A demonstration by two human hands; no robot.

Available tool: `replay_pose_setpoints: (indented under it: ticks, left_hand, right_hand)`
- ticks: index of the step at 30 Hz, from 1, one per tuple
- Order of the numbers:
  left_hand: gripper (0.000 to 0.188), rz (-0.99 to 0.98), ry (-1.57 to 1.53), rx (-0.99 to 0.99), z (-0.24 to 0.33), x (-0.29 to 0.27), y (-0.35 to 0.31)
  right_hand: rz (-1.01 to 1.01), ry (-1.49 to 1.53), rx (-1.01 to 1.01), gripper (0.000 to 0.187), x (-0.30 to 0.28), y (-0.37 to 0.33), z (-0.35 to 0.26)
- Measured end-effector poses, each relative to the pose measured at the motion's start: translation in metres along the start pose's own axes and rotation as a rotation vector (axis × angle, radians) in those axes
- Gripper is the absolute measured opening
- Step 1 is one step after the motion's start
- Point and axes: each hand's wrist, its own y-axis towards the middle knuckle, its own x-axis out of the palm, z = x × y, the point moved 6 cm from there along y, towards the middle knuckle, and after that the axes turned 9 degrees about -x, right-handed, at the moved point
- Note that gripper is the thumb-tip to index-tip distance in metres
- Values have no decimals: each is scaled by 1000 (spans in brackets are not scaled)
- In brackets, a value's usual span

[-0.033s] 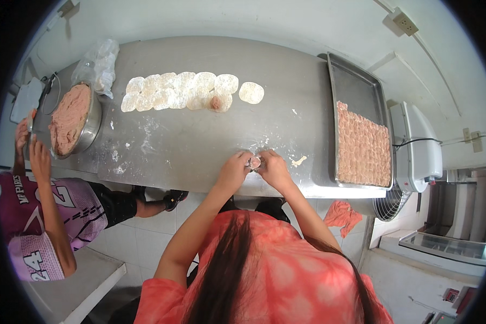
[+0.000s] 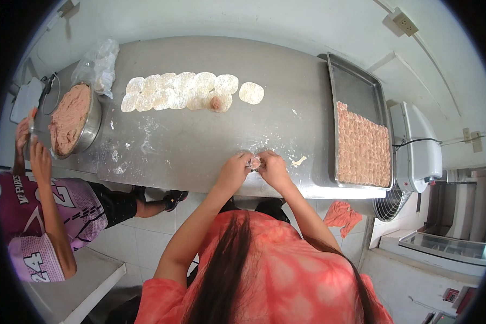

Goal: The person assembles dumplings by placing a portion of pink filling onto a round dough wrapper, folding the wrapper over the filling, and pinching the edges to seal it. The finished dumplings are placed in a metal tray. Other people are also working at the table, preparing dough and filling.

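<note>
Near the front edge of the steel table, my left hand (image 2: 234, 170) and my right hand (image 2: 274, 168) close their fingers around the sides of one small open-topped dumpling (image 2: 255, 162). Pink filling shows in its top; the fingers hide most of its pale wrapper. Farther off, floured round wrappers (image 2: 167, 86) lie in two overlapping rows. A lump of pink filling (image 2: 215, 102) sits on the front wrapper at the right end. One single wrapper (image 2: 251, 93) lies apart to the right of the rows.
A metal tray (image 2: 333, 135) at right holds tightly packed dumplings in its near part. At left stand a steel bowl (image 2: 95, 121) of pink filling and a plastic bag (image 2: 98, 65). A co-worker's hands (image 2: 39, 156) work beside the bowl. Dough scraps (image 2: 298, 161) lie right of my hands.
The co-worker's hands have shifted slightly. My hands stay in place around the dumpling, with only a small change at its top.
</note>
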Motion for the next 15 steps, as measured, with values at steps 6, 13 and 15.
replay_pose_setpoints:
  ticks: [6, 13, 15]
  left_hand:
    - [36, 78, 114, -76, 8, -7, -2]
    - [26, 2, 34, -43, 3, 0, 14]
    - [25, 9, -2, -93, 0, 0, 13]
  right_hand:
    - [62, 30, 32, 32, -6, 3, 2]
    - [73, -13, 51, 30, -3, 12, 5]
    - [124, -9, 60, 28, -7, 11, 1]
